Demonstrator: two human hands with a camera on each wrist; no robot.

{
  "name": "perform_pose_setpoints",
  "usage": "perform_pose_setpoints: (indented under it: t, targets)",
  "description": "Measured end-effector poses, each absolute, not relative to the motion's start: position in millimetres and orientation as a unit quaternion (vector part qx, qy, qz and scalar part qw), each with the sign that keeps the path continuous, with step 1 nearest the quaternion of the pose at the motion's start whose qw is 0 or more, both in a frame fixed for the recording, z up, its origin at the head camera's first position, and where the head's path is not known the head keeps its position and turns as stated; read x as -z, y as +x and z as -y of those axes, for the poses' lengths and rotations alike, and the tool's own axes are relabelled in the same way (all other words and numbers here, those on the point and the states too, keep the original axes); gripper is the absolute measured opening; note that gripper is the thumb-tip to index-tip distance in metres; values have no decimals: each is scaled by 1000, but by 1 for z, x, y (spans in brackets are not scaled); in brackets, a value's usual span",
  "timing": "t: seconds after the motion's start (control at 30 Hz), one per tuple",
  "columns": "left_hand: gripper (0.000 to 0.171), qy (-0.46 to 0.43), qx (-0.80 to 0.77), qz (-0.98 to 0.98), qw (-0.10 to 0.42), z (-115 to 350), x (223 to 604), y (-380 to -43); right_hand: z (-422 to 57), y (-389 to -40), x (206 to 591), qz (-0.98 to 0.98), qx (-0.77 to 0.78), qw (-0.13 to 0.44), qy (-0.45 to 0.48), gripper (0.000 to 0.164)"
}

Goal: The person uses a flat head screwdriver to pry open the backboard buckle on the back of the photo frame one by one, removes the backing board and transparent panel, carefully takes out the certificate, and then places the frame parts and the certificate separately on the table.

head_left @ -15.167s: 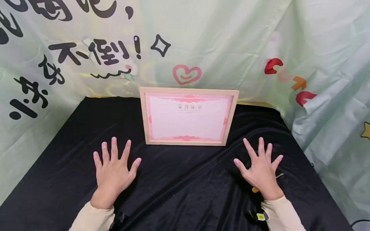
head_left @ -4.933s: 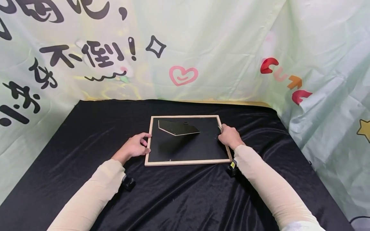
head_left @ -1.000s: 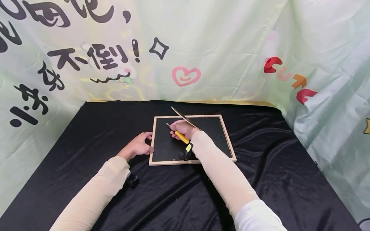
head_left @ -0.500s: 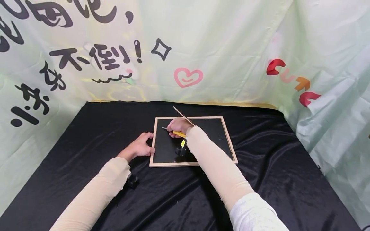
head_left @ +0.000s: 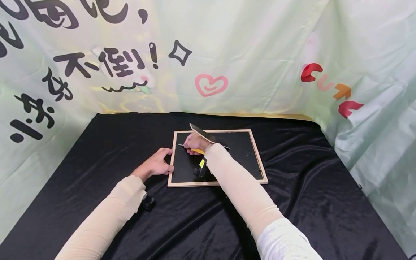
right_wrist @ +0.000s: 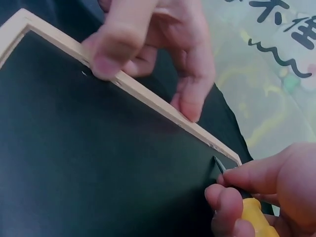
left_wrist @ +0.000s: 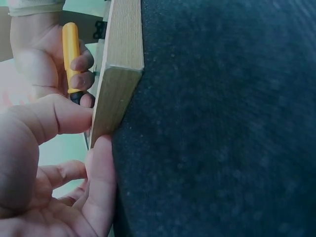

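Observation:
A light wood picture frame lies face down on the black cloth, showing its black backing board. At its left side, my left hand pinches the wooden edge; the thumb laps over the top. My right hand reaches across the board and grips a screwdriver with a yellow handle. Its metal tip points at the frame's left inner edge, near the far corner; whether it touches cannot be told. The raised stand flap tilts over my right wrist and hides part of it.
Black cloth with folds covers the table. Behind and to both sides hangs a pale printed curtain. Small fasteners sit along the frame's inner edge in the right wrist view. Each wrist wears a dark camera.
The frame stood upright, certificate forward, in the oldest view; now it lies face down. Over the last second my right hand has shifted left with the screwdriver. My left hand has stayed put.

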State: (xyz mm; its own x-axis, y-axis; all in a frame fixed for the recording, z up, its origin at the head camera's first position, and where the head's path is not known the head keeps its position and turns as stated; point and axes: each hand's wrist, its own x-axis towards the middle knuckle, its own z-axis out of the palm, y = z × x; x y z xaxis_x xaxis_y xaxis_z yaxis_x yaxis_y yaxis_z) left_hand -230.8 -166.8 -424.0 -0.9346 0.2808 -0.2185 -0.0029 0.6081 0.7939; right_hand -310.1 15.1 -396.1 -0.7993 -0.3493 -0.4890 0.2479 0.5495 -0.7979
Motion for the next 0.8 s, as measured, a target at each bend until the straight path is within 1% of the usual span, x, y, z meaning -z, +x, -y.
perform_pose_setpoints:
  t: [0.17,0.3,0.4,0.5,0.6,0.73,0.8]
  targets:
    - [62,69,-432,-881,178,167,422,-233,-12,-306,398,-819,480,312,-42,4]
    - [51,34,-441,-876,191,164,417,-242,-13,-306,402,-804,508,307,-35,7]
    - [41,13,-432,-884,177,158,412,-257,-18,-307,405,-787,536,305,-25,5]
    - [37,-8,-404,-901,156,153,409,-276,-21,-306,408,-777,551,305,-16,2]
    - [33,-32,-381,-912,146,150,410,-293,-25,-303,409,-774,554,306,-9,4]
    - [13,-49,-343,-929,129,147,411,-309,-33,-298,409,-774,553,308,-8,6]
    - [13,-51,-323,-938,118,144,411,-315,-36,-297,409,-772,556,309,-8,6]
